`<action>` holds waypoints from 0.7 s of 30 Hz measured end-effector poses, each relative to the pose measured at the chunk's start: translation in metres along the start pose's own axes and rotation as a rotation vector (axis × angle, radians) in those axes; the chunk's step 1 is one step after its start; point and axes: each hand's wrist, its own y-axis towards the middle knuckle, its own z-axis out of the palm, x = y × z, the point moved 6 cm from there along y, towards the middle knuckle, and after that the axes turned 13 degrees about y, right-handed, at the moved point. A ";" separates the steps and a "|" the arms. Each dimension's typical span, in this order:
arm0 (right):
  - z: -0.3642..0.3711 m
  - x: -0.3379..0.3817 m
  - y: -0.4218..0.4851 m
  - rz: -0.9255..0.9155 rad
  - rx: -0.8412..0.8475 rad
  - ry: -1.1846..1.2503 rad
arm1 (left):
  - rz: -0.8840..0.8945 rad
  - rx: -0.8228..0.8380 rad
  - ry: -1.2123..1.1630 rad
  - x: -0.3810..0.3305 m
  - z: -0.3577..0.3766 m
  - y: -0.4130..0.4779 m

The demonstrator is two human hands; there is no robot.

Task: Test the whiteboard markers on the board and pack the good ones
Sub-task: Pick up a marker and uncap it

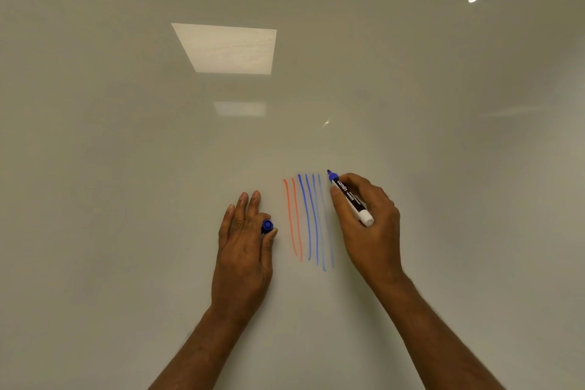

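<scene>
Whiteboard (126, 168) shows red lines (292, 218), blue lines (311, 218). Right hand (367, 231) grips uncapped blue marker (348, 196) at board. Left hand (243, 250) pinches blue cap (267, 225), other fingers straight. Packing left to do, I think.

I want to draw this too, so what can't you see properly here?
Head view only:
Round blue plastic cap: mostly hidden by fingers of the left hand.
Small print on the black-barrelled blue marker in the right hand: too small.
Both arms: cut off by the bottom edge.

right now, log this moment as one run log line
step: marker test | right hand: grips uncapped blue marker | left hand: pinches blue cap | board: two orange lines, blue lines beside
</scene>
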 end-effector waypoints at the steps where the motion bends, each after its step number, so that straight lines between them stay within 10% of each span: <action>1: -0.001 -0.001 -0.003 -0.009 0.003 -0.016 | 0.001 0.001 0.000 0.000 0.000 0.000; 13: -0.048 -0.035 -0.113 0.257 0.007 -0.079 | 0.001 0.002 -0.087 -0.002 -0.002 0.000; 21: -0.028 0.023 -0.115 0.469 0.130 0.399 | -0.464 0.032 -0.636 -0.023 -0.052 -0.022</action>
